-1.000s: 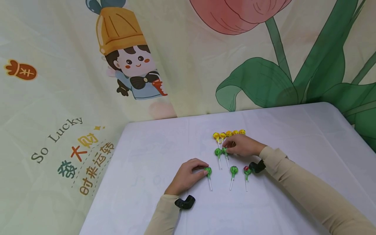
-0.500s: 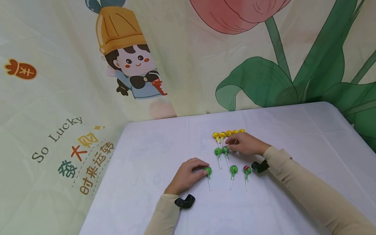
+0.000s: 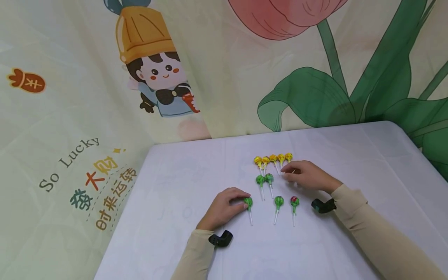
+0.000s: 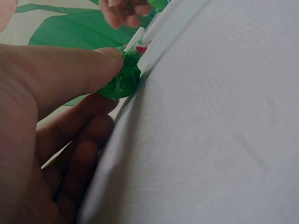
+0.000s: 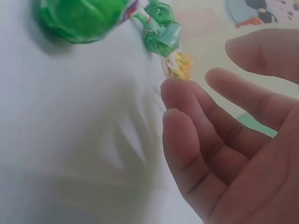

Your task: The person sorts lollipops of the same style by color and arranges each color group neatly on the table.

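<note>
My left hand [image 3: 224, 208] pinches the head of a green-wrapped lollipop [image 4: 122, 83] between thumb and fingers; its white stick lies toward me on the table. With loosely bent fingers and nothing in them, my right hand [image 3: 309, 175] hovers beside the yellow lollipops [image 3: 273, 158], which form a row at the back. Just in front of that row, two green lollipops [image 3: 268, 178] lie side by side. Nearer to me are another green lollipop [image 3: 279, 201] and a green one with a red patch [image 3: 294, 201], spaced apart. In the right wrist view, green wrappers [image 5: 162, 39] show past the fingertips.
A white cloth covers the table [image 3: 371, 163]. Behind it hangs a printed curtain [image 3: 224, 77] with a cartoon figure and a large flower. Small black cameras sit on the left wrist [image 3: 221, 238] and right wrist [image 3: 323, 205].
My right hand has drawn away rightward from the second green lollipop, uncovering more of the yellow row. The left hand stays on its lollipop.
</note>
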Tool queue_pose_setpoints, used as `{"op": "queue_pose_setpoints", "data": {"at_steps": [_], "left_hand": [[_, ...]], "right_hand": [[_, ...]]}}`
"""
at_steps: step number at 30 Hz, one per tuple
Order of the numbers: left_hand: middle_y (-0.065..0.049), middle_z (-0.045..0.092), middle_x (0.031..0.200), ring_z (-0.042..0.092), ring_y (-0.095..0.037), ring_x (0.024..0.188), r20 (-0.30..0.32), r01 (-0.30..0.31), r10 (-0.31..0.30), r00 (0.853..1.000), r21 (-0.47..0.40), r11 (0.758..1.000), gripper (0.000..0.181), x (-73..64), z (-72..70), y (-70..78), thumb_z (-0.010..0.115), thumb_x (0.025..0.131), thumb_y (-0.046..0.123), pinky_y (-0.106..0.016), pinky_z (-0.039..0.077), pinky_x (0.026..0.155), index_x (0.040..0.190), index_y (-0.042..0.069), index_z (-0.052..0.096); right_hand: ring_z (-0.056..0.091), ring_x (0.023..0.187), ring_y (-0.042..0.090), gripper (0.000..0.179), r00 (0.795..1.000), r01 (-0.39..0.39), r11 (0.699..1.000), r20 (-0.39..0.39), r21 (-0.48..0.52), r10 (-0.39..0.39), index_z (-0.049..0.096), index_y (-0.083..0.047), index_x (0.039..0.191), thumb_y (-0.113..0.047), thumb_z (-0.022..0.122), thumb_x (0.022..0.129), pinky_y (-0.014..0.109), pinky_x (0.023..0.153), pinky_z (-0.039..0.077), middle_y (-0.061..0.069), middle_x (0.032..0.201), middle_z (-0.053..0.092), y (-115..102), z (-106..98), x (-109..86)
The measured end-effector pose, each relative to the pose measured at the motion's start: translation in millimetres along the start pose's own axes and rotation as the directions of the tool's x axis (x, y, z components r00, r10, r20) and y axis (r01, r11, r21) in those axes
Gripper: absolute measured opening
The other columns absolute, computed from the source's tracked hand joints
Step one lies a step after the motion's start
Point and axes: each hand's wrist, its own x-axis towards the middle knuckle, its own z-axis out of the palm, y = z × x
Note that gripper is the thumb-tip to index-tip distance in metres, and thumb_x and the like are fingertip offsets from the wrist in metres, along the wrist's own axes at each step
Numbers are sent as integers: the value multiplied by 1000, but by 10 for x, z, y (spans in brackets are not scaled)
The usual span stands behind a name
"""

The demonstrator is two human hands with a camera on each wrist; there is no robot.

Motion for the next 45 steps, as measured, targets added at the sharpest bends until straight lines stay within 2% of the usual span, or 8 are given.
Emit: {"op": "queue_pose_setpoints", "data": {"at_steps": [13, 25, 35, 41, 45], "left_hand": [[22, 58, 108, 50, -2, 106, -8, 38, -38, 999, 4, 999, 26, -2, 14, 3, 66, 85, 37, -31, 41, 91, 111, 31, 65], [22, 58, 107, 51, -2, 103, -11, 41, -41, 999, -12, 999, 27, 2, 16, 13, 67, 84, 39, -31, 41, 89, 110, 31, 66], [20, 58, 107, 51, -3, 104, -3, 29, -29, 1000, -5, 1000, 26, -17, 1, 36, 67, 84, 36, -32, 41, 90, 110, 29, 66], [20, 58, 107, 51, -4, 103, 1, 10, -10, 1000, 8, 1000, 27, -13, -8, 34, 68, 84, 36, -32, 42, 89, 110, 29, 65], [20, 58, 107, 51, -3, 103, 1, 21, -21, 1000, 15, 1000, 28, -14, -7, 23, 69, 83, 36, -32, 41, 89, 110, 29, 65]], "right_hand": [[56, 81, 22, 28, 999, 0, 1000, -46, 20, 1, 63, -17, 114, -31, 61, 90, 35, 65, 51, 2, 98, 63, 79, 28, -301], [55, 79, 22, 31, 997, -22, 999, -69, 29, 24, 63, -15, 114, -33, 61, 89, 33, 63, 50, 2, 97, 62, 139, 53, -457], [53, 92, 17, 31, 991, -78, 997, -103, 23, 80, 63, -19, 113, -38, 61, 89, 30, 77, 48, -4, 106, 61, 244, 175, -598], [53, 94, 16, 30, 988, -61, 998, -143, 9, 62, 63, -20, 112, -38, 60, 89, 34, 80, 46, -5, 108, 60, 266, 236, -649], [53, 94, 15, 28, 986, -60, 998, -156, -11, 57, 63, -23, 111, -40, 60, 89, 35, 81, 46, -7, 107, 60, 259, 273, -673]]}}
